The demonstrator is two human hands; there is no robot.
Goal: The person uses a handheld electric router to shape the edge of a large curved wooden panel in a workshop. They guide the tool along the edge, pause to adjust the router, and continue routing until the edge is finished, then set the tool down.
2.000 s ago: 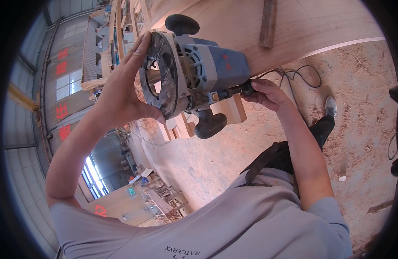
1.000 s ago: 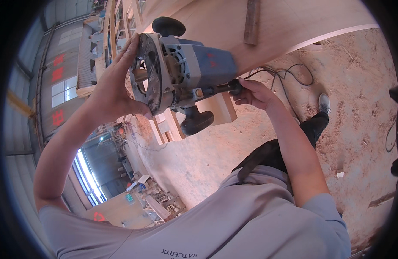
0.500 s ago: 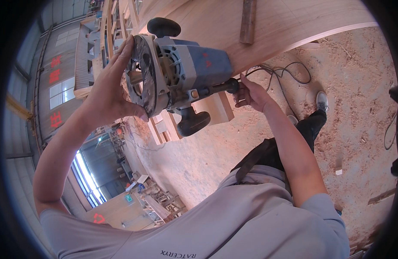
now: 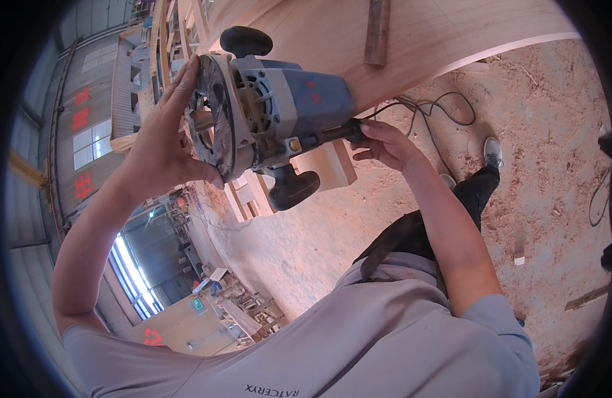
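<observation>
L hand [image 4: 160, 142] spread wide, holding opp. edges of the router [image 4: 319, 93], which is up on its side; R hand [image 4: 393, 149] fingertips at its black knob [image 4: 354, 130], can't tell if pinched. Prob. knob adj.; calls for steady L hold & small turns. Beyond router: wood panel [image 4: 445, 30] w/ brown bar [image 4: 376, 33], then cord [image 4: 433, 109] on floor [image 4: 551, 166] to its R.

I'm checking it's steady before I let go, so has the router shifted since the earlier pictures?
No, not noticeably: the router keeps about the same place against the brown strip; the whole view has shifted left.
</observation>
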